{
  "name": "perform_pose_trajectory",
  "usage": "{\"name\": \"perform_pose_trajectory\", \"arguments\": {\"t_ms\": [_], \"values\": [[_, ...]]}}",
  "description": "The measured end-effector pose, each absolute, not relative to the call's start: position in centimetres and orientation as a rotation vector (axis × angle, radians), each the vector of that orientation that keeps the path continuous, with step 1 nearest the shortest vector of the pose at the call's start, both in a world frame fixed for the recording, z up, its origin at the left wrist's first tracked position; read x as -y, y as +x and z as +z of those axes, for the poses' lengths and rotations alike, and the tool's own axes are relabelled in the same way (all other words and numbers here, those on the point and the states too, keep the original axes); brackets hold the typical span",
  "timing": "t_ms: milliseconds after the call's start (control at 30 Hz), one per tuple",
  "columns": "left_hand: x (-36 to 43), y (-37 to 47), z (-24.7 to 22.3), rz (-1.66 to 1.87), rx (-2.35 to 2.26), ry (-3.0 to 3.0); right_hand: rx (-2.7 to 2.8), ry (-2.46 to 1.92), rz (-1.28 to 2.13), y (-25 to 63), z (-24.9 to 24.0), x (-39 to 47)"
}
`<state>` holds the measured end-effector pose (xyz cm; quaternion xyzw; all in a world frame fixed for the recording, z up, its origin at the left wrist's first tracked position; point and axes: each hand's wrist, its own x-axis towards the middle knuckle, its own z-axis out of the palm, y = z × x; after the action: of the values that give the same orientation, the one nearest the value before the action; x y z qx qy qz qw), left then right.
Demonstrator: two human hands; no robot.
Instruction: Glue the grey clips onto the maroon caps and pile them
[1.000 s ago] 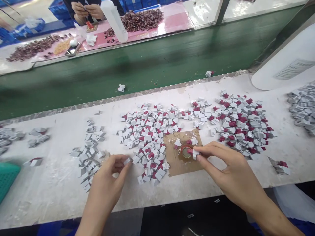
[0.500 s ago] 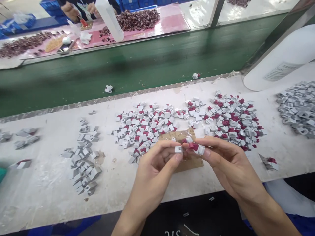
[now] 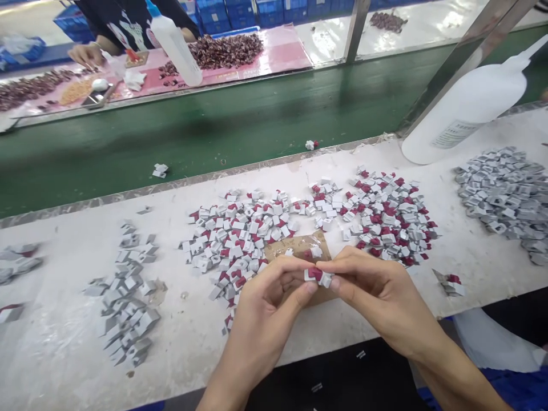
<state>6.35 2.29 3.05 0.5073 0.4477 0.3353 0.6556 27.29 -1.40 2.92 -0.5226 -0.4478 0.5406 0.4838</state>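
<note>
Above the front of the table, my left hand (image 3: 269, 311) pinches a small grey plastic piece (image 3: 307, 275) between thumb and forefinger. My right hand (image 3: 379, 297) grips a grey and maroon plastic piece (image 3: 326, 279) the same way, and its maroon end meets the left piece. Whether the two are locked together I cannot tell. Beneath the hands lies a brown cardboard piece (image 3: 278, 248) under clear tape, with a few small pieces on it. Heaps of grey and maroon pieces lie behind it, one to the left (image 3: 240, 228) and one to the right (image 3: 389, 214).
Plain grey pieces form a pile (image 3: 132, 302) at left and another (image 3: 505, 194) at far right. A white squeeze bottle (image 3: 466, 108) stands at the back right. Beyond a green strip (image 3: 257, 125), a co-worker's hand (image 3: 85, 54) is over a table of dark brown parts (image 3: 231, 51).
My hands have come together, so the maroon end now meets the left grey piece. The view has shifted, and the co-worker's hand has moved left over the parts.
</note>
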Motion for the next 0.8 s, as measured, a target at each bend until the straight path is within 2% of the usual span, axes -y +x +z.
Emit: {"name": "perform_pose_trajectory", "arguments": {"t_ms": [200, 333, 433, 467, 533, 667, 800], "values": [[-4.0, 6.6, 4.2, 0.745, -1.002, 1.310, 1.087, -1.171, 1.440, 28.4, 3.5, -0.5], [-8.3, 6.6, 5.3, 0.706, -1.016, 1.458, 1.245, -1.157, 1.479, 29.5, 4.4, -4.2], [-14.3, 6.8, 5.4, 0.690, -1.159, 1.611, 1.535, -1.456, 1.185, 30.0, 4.6, -10.7], [-16.6, 7.0, 5.3, 0.703, -1.267, 1.652, 1.580, -1.611, 0.986, 30.0, 4.4, -13.4], [-21.3, 7.7, 4.7, 0.709, -1.512, 1.651, 1.583, -1.718, 0.810, 29.5, 3.6, -19.2], [-28.7, 9.8, 2.4, 0.664, -1.708, 1.571, 1.595, -1.760, 0.790, 27.7, 1.1, -28.0], [-32.0, 11.1, 0.0, 0.653, -1.727, 1.527, 1.540, -1.707, 0.882, 27.0, -0.5, -30.3]]}}
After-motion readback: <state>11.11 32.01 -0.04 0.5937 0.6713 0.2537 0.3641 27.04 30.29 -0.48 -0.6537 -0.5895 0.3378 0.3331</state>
